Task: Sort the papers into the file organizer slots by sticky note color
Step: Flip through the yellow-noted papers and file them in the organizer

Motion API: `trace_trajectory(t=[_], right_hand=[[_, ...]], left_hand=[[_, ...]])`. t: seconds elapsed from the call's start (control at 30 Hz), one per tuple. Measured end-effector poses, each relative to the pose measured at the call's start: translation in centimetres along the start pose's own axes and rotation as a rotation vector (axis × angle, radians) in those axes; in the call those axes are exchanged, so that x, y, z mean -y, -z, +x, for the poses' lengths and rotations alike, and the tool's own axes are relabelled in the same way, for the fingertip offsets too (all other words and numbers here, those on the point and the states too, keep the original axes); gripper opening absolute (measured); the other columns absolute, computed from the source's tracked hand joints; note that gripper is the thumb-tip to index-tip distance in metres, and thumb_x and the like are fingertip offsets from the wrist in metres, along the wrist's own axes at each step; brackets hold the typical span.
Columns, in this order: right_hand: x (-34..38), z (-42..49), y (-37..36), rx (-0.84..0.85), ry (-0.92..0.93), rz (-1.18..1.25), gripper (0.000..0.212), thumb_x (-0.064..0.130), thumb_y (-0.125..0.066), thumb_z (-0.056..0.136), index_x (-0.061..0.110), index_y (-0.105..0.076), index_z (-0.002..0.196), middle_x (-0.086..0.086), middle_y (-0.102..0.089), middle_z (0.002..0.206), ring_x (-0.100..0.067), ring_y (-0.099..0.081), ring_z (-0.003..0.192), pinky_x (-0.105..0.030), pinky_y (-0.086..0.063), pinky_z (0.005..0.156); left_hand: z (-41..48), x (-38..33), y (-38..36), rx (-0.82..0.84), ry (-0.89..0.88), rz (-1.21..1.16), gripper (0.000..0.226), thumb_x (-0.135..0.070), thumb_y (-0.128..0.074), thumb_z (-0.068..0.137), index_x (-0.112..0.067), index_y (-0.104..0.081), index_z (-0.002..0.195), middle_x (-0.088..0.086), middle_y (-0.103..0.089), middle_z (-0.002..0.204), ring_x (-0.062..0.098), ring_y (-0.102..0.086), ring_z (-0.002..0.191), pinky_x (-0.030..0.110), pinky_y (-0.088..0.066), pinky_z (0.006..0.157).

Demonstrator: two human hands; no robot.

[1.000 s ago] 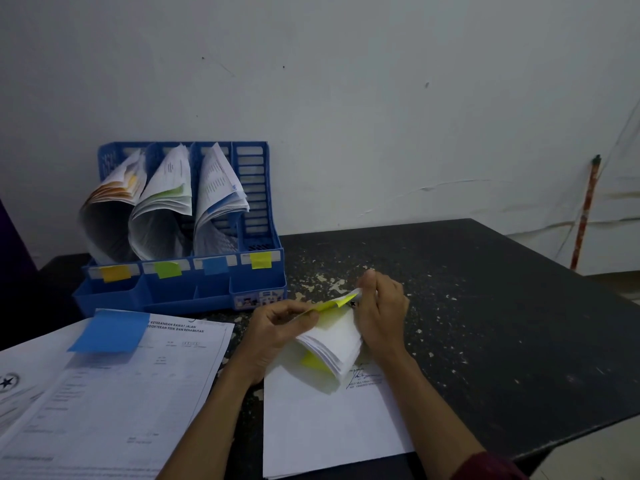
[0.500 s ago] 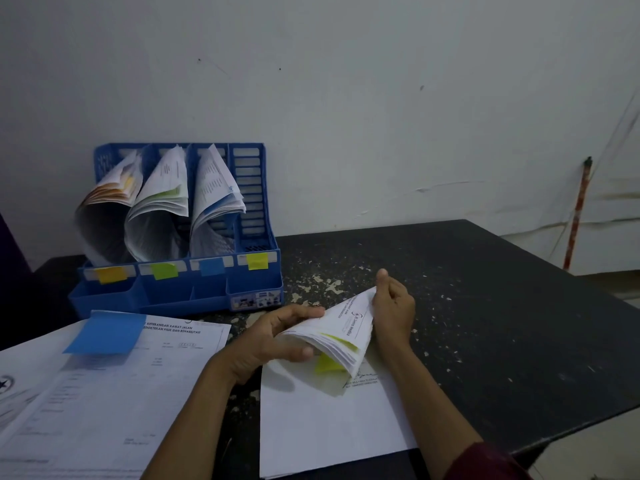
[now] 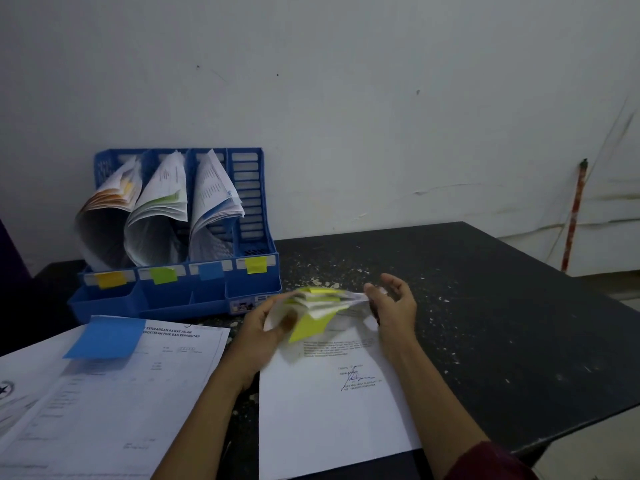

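Observation:
A stack of white papers [image 3: 332, 410] lies on the dark table in front of me, its far end curled up, with yellow sticky notes [image 3: 310, 325] showing. My left hand [image 3: 266, 323] grips that curled end from the left. My right hand [image 3: 394, 303] is beside the curled end's right tip with relaxed, spread fingers. The blue file organizer [image 3: 180, 292] stands at the back left. Its slots carry orange, green, blue and yellow labels. Three slots hold curled papers; the yellow-labelled slot [image 3: 251, 209] on the right holds none.
A second pile of papers [image 3: 104, 403] with a blue sticky note [image 3: 105, 337] lies at the left front. The black table [image 3: 485, 306], speckled with white flecks, runs right to an edge. A white wall stands behind, and a red stick [image 3: 575, 216] leans on it.
My right hand has let go of the curled papers and opened. My left hand still holds them, and the yellow notes have fanned into view. The curled end is blurred with motion.

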State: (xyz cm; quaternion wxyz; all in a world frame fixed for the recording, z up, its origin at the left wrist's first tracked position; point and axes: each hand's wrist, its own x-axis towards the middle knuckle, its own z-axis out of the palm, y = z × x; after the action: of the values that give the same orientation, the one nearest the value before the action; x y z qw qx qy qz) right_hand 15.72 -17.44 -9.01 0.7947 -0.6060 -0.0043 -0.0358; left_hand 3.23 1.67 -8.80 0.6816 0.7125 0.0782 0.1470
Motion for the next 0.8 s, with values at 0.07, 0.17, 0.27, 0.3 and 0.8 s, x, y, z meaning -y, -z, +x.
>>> trace_trajectory(t=[0.07, 0.17, 0.27, 0.3, 0.8], right_hand=[[0.2, 0.0, -0.2, -0.009, 0.0, 0.032, 0.021, 0.014, -0.071, 0.09, 0.019, -0.064, 0.109, -0.008, -0.067, 0.114, -0.02, -0.063, 0.096, -0.031, -0.054, 0.078], [0.9, -0.9, -0.5, 0.051, 0.041, 0.008, 0.023, 0.027, -0.065, 0.095, 0.014, -0.063, 0.113, -0.003, -0.07, 0.106, -0.015, -0.066, 0.094, -0.02, -0.055, 0.072], [1.1, -1.1, -0.5, 0.119, 0.065, -0.037, 0.044, 0.044, -0.065, 0.09, 0.019, -0.054, 0.124, 0.003, -0.068, 0.11, -0.011, -0.067, 0.097, -0.021, -0.057, 0.074], [1.2, -1.1, -0.4, 0.136, 0.041, -0.044, 0.055, 0.051, -0.066, 0.085, 0.021, -0.05, 0.129, 0.003, -0.066, 0.114, -0.014, -0.066, 0.101, -0.027, -0.058, 0.08], [9.9, -2.0, -1.0, 0.531, 0.002, -0.183, 0.043, 0.045, -0.06, 0.093, 0.006, -0.068, 0.109, -0.015, -0.076, 0.101, -0.032, -0.074, 0.089, -0.043, -0.061, 0.075]], left_hand=[[0.2, 0.1, -0.1, -0.054, 0.066, -0.065, 0.034, -0.013, -0.077, 0.086, -0.033, -0.068, 0.112, -0.005, -0.076, 0.102, 0.017, -0.072, 0.095, 0.036, -0.06, 0.079], [0.2, -0.1, 0.1, -0.067, 0.123, -0.115, 0.052, -0.016, -0.087, 0.067, -0.023, -0.068, 0.115, 0.007, -0.077, 0.104, 0.025, -0.073, 0.092, 0.039, -0.06, 0.074], [0.1, -0.7, 0.3, -0.041, 0.107, -0.156, 0.057, -0.025, -0.082, 0.063, -0.02, -0.067, 0.118, 0.009, -0.076, 0.107, 0.024, -0.073, 0.092, 0.035, -0.058, 0.072], [0.0, -0.8, 0.3, -0.027, 0.095, -0.173, 0.059, -0.028, -0.083, 0.063, -0.02, -0.067, 0.12, 0.009, -0.076, 0.108, 0.024, -0.073, 0.093, 0.034, -0.058, 0.072], [-1.2, -6.1, 0.3, -0.169, -0.033, 0.05, 0.016, -0.005, -0.07, 0.09, -0.008, -0.068, 0.075, 0.005, -0.07, 0.07, 0.015, -0.062, 0.069, 0.019, -0.049, 0.058]])
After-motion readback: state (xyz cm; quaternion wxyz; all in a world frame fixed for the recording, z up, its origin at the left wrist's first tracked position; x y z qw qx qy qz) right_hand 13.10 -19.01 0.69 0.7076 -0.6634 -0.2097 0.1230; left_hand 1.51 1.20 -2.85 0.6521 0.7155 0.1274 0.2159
